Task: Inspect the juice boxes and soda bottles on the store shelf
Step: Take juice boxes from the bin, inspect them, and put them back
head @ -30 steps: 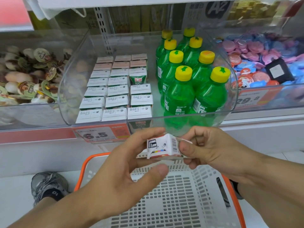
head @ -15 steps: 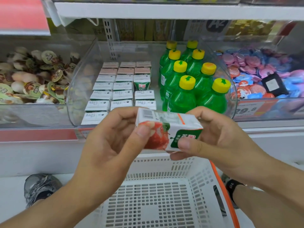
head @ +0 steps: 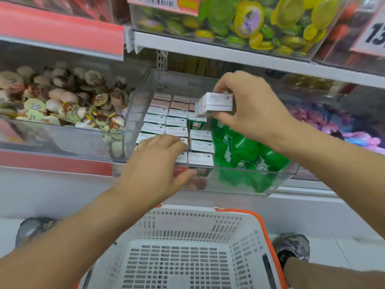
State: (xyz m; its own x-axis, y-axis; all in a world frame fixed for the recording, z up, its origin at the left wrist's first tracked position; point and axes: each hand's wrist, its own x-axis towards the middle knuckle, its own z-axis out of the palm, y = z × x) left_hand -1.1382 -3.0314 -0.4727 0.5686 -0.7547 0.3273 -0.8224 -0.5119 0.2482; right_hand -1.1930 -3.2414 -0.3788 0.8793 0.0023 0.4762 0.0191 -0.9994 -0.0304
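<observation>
My right hand point(head: 252, 109) grips a small white juice box point(head: 216, 104) by its sides, above the right column of boxes in the clear bin point(head: 250, 174). Rows of juice boxes point(head: 162, 119) fill the bin's left part, and one green-faced box point(head: 196, 124) shows where the right column has a gap. Green soda bottles point(head: 239, 149) stand in the right part, their caps hidden behind my right hand and forearm. My left hand point(head: 158, 165) is at the bin's front; its fingers lie over the front boxes and its thumb is outside the front wall.
A white shopping basket with an orange rim point(head: 239, 236) sits below the shelf between my shoes point(head: 291, 247). A bin of jelly cups point(head: 62, 105) is on the left, pink and blue sweets point(head: 333, 122) on the right. An upper shelf edge point(head: 229, 53) hangs close above.
Both hands held the juice box over the basket before. Now only my right hand holds it, raised over the bin, while my left hand has moved to the bin's front boxes.
</observation>
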